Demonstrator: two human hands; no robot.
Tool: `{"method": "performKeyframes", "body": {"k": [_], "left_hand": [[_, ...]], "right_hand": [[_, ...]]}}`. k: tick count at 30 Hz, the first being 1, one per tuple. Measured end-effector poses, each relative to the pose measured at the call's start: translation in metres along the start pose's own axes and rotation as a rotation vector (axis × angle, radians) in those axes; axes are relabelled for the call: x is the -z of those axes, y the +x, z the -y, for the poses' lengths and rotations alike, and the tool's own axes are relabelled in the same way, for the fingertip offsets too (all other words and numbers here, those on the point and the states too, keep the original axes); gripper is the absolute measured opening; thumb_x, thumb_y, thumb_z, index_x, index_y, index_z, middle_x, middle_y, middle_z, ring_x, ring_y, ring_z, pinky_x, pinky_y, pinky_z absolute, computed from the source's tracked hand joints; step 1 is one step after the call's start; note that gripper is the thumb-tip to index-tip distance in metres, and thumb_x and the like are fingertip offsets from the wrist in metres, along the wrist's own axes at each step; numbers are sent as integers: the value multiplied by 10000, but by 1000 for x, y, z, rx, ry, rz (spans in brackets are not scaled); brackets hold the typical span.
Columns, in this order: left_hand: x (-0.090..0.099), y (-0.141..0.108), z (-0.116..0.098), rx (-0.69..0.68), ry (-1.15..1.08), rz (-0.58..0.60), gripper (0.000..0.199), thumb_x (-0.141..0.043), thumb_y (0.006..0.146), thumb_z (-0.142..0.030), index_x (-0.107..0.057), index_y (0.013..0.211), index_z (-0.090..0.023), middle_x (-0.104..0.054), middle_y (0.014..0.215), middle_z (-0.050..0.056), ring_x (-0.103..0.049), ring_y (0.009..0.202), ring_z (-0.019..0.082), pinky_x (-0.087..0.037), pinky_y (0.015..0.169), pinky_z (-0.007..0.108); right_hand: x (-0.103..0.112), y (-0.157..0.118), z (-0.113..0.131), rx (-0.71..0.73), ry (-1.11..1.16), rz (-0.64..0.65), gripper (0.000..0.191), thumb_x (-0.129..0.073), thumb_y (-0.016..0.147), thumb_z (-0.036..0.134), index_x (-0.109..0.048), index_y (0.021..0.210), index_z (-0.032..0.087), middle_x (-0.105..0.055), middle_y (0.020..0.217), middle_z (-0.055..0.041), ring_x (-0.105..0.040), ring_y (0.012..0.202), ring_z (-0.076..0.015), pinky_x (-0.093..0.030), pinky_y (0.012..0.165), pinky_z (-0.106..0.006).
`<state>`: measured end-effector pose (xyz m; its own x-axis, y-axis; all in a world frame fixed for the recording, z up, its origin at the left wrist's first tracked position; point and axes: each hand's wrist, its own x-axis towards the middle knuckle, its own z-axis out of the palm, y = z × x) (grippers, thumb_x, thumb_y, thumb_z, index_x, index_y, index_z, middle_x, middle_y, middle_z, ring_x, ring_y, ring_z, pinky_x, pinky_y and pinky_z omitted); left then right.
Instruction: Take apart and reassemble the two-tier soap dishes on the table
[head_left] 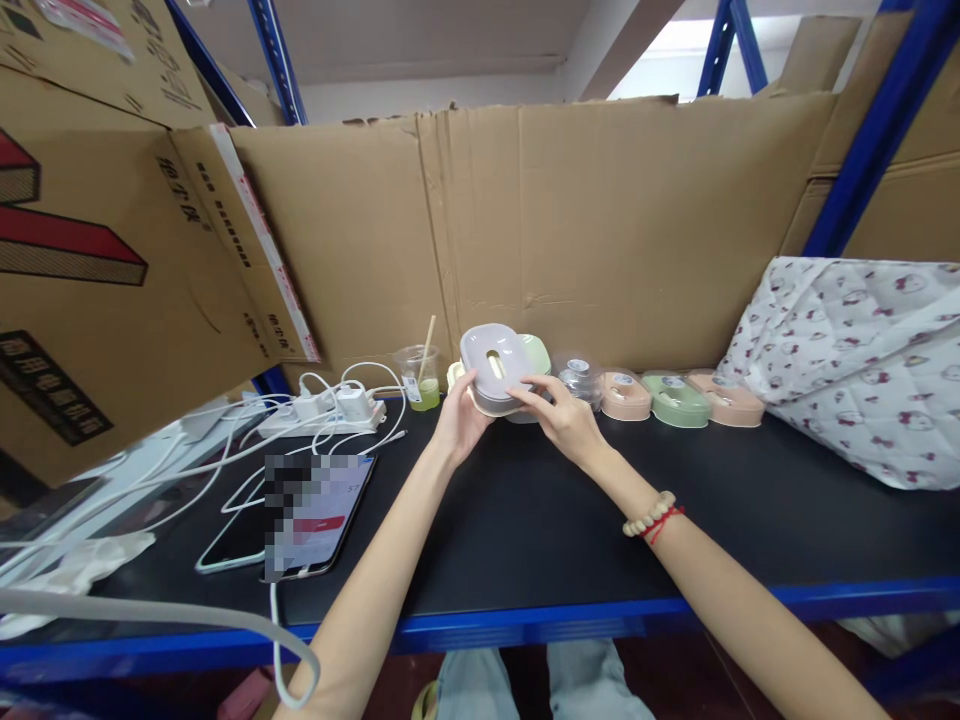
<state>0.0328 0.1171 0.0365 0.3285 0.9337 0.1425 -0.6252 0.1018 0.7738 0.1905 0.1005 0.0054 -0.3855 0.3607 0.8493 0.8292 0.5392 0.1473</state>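
Above the black table, both hands hold a small lavender oval plastic box (480, 348), its lid tilted towards me. An elongated opening shows in the middle of the lid. My left hand (459, 425) grips the box from its left and lower side. Fingers of my right hand (562, 418) pinch the lid's lower right edge; a beaded bracelet and red string are on that wrist. Behind it, partly hidden, is a pale green box (536, 352). A cream-coloured piece (454, 374) peeks out at the left.
Right of my hands stand a clear container (579, 382), two pink boxes (626, 397) and a green one (679, 402). A cup with green drink (426, 390), a power strip (322, 418), cables and phones (322, 520) lie left. Cardboard (600, 220) walls the back; a patterned bag (877, 370) is right.
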Motion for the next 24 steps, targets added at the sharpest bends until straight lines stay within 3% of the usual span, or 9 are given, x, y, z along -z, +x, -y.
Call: {"method": "performKeyframes", "body": {"k": [2, 5, 10, 13, 18, 22, 24], "left_hand": [[-1, 0, 1, -28, 47, -32, 291, -545, 733, -254, -536, 1004, -148, -619, 914, 57, -599, 879, 187, -504, 737, 264], [-3, -1, 2, -64, 79, -120, 330, -543, 687, -164, -527, 1016, -173, -609, 918, 21, -596, 807, 151, -495, 676, 219], [0, 0, 3, -65, 171, -199, 312, -495, 617, -137, -544, 924, -161, -579, 796, -3, -574, 720, 139, -467, 609, 194], [3, 2, 6, -67, 258, -158, 354, -539, 568, -159, -570, 921, -163, -574, 768, -18, -551, 644, 116, -425, 537, 161], [6, 2, 12, 22, 388, -7, 423, -646, 531, -193, -623, 950, -140, -613, 735, 9, -545, 581, 119, -408, 512, 164], [8, 2, 14, 50, 401, 65, 363, -691, 554, -214, -648, 904, -132, -621, 704, 24, -558, 581, 133, -425, 523, 184], [9, 2, 14, 44, 399, 77, 364, -708, 557, -216, -652, 908, -138, -623, 701, 24, -565, 587, 138, -428, 526, 189]], "right_hand": [[0, 0, 1, -12, 31, 26, 319, -358, 929, 226, -637, 1077, 276, -590, 1046, -65, -587, 870, -133, -542, 634, -212], [1, 0, 5, -90, 128, -36, 288, -422, 904, 326, -619, 1097, 242, -569, 1077, -86, -586, 873, -151, -553, 645, -243], [-5, 1, 10, -485, 419, -204, 545, -506, 794, 461, -453, 1267, 196, -495, 1204, -135, -563, 959, -211, -534, 505, -260], [-13, 2, 8, -663, 669, -177, 652, -518, 745, 509, -403, 1282, 159, -540, 1168, -150, -581, 938, -234, -515, 480, -273], [-18, 5, 3, -832, 881, -320, 498, -533, 697, 549, -539, 1011, 162, -635, 992, -100, -606, 853, -203, -516, 715, -327], [-15, 7, -1, -912, 916, -360, 457, -561, 681, 558, -571, 938, 180, -644, 776, -46, -552, 571, -143, -457, 495, -268], [-14, 8, -2, -920, 930, -347, 471, -581, 670, 555, -583, 946, 173, -627, 693, -30, -530, 528, -136, -438, 470, -262]]}}
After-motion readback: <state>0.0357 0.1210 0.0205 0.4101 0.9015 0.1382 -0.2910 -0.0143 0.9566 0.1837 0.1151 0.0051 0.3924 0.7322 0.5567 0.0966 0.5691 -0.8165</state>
